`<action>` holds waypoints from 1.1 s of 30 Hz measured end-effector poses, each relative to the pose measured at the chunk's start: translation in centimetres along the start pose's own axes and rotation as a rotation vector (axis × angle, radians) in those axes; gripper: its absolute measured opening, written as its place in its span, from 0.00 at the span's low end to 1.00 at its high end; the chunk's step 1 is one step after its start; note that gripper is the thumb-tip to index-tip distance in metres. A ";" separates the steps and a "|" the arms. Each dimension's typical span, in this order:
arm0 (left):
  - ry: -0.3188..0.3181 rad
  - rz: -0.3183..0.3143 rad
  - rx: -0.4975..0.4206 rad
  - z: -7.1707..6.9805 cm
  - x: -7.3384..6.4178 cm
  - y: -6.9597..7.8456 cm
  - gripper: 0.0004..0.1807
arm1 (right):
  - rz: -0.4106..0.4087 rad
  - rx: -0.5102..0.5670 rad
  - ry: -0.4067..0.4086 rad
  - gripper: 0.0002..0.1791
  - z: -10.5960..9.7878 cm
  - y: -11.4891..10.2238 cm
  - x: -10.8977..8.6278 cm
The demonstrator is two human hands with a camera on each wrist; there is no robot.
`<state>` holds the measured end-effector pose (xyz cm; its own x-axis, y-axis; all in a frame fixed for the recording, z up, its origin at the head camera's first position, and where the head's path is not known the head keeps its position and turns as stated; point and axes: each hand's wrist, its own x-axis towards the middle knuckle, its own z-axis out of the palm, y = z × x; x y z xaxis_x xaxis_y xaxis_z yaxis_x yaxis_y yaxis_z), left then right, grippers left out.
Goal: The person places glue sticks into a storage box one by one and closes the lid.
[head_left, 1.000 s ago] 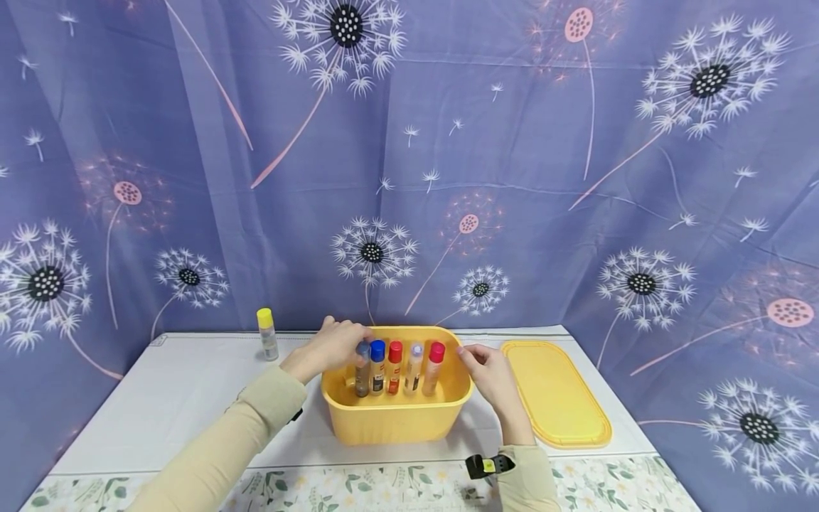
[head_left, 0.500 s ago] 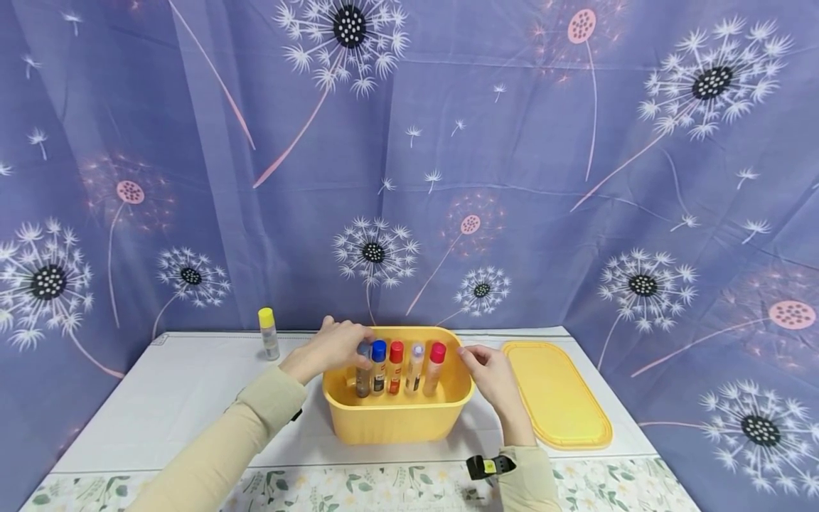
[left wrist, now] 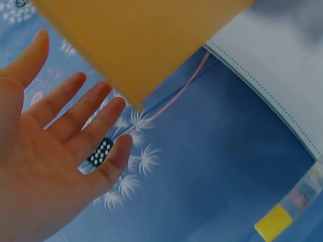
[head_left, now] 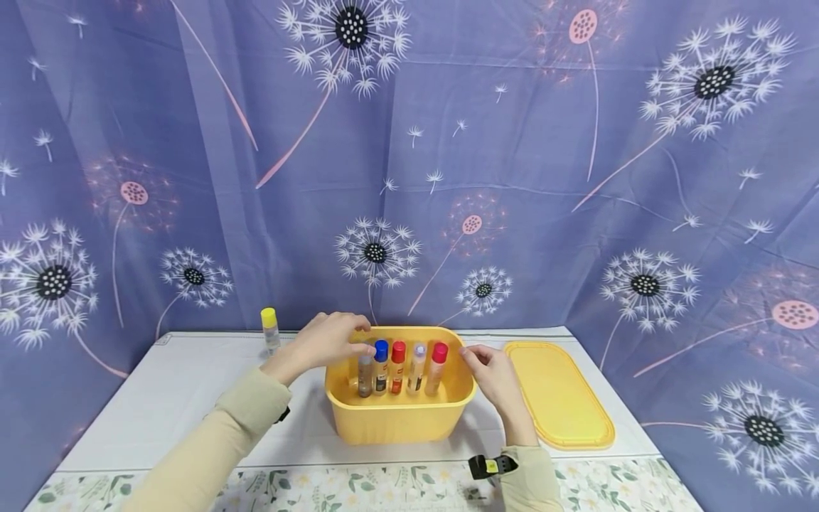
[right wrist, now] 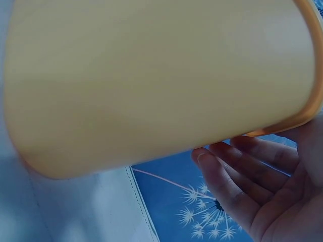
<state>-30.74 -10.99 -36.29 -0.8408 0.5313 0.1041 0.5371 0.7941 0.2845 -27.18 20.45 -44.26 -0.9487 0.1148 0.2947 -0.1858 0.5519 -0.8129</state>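
A yellow plastic bin (head_left: 397,424) holds a row of slim upright bottles. The leftmost is a clear bottle with dark contents (head_left: 365,377); beside it are a blue-capped bottle (head_left: 380,370), a red-capped bottle (head_left: 397,368), a pale-capped bottle (head_left: 416,370) and a pinkish-red-capped bottle (head_left: 436,370). Over the bin's left end is my left hand (head_left: 328,340), thumb overlapping the leftmost bottle's top. The left wrist view shows its fingers spread with nothing in them. My right hand (head_left: 489,370) grips the bin's right rim, its fingers along the outside wall in the right wrist view.
A yellow-capped bottle (head_left: 269,328) stands at the back left of the white table (head_left: 192,398), partly behind the left forearm. To the right lies a flat yellow lid (head_left: 558,395). A patterned blue curtain (head_left: 409,142) hangs behind the table.
My left hand has let go of the leftmost bottle and shifted slightly up and left, opening its fingers. The right hand keeps its place at the rim; the bottles stay standing.
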 end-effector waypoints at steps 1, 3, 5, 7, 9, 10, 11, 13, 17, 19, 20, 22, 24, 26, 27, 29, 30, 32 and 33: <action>0.013 0.002 -0.006 -0.3 -0.2 -0.1 0.24 | 0.001 0.000 0.001 0.12 0.0 0.0 0.0; 0.042 0.002 -0.015 -0.7 -0.6 -0.5 0.24 | -0.005 -0.004 0.002 0.13 0.0 0.1 0.0; 0.063 -0.011 -0.018 -1.1 -1.1 -1.0 0.24 | -0.004 -0.009 0.005 0.13 0.0 0.0 -0.1; 0.077 -0.033 -0.019 -1.2 -1.5 -1.7 0.26 | 0.000 -0.010 0.003 0.12 0.0 0.0 -0.1; 0.088 -0.057 -0.022 -1.3 -1.9 -2.5 0.28 | 0.008 -0.014 -0.001 0.12 0.0 0.0 -0.1; 0.094 -0.068 -0.030 -1.3 -2.1 -2.8 0.28 | 0.013 -0.015 -0.002 0.12 -0.1 0.0 -0.2; 0.103 -0.072 -0.039 -1.3 -2.3 -3.2 0.28 | 0.015 -0.015 -0.004 0.12 -0.1 0.0 -0.2; 0.126 -0.085 -0.062 -1.4 -2.7 -4.0 0.28 | 0.019 -0.016 -0.003 0.12 -0.1 0.0 -0.2; 0.166 -0.103 -0.128 -1.3 -3.4 -5.3 0.25 | 0.016 -0.021 -0.003 0.13 -0.1 -0.1 -0.1; 0.180 -0.123 -0.171 -1.2 -3.7 -5.9 0.24 | 0.019 -0.019 -0.005 0.13 -0.1 0.0 -0.1; 0.193 -0.135 -0.192 -1.1 -3.8 -6.2 0.23 | 0.017 -0.022 -0.006 0.13 -0.1 0.0 -0.1; 0.241 -0.147 -0.233 -0.9 -4.0 -6.8 0.21 | 0.017 -0.019 -0.010 0.13 -0.2 0.1 -0.1; 0.301 -0.161 -0.280 -0.7 -4.1 -7.3 0.20 | 0.016 -0.021 -0.008 0.14 -0.4 0.1 -0.1; 0.373 -0.173 -0.317 -0.5 -4.3 -7.8 0.19 | 0.015 -0.022 -0.007 0.14 -0.5 0.0 -0.1; 0.406 -0.179 -0.335 -0.3 -4.4 -8.0 0.18 | 0.015 -0.018 -0.009 0.14 -0.5 -0.1 -0.1; 0.463 -0.201 -0.365 0.1 -4.7 -8.6 0.18 | 0.015 -0.018 -0.008 0.14 -0.4 -0.1 -0.1; 0.489 -0.211 -0.372 0.3 -4.8 -8.9 0.18 | 0.014 -0.017 -0.010 0.14 -0.4 -0.2 -0.1; 0.538 -0.230 -0.384 0.7 -5.1 -9.6 0.18 | 0.012 -0.015 -0.017 0.14 -0.3 -0.2 0.0; 0.561 -0.236 -0.385 0.9 -5.2 -9.9 0.18 | 0.011 -0.017 -0.019 0.14 -0.2 -0.2 0.0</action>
<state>-31.61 -21.33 -40.51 -0.8955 0.0450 0.4428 0.3617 0.6535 0.6649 -27.06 20.51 -43.95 -0.9554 0.1054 0.2760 -0.1709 0.5650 -0.8072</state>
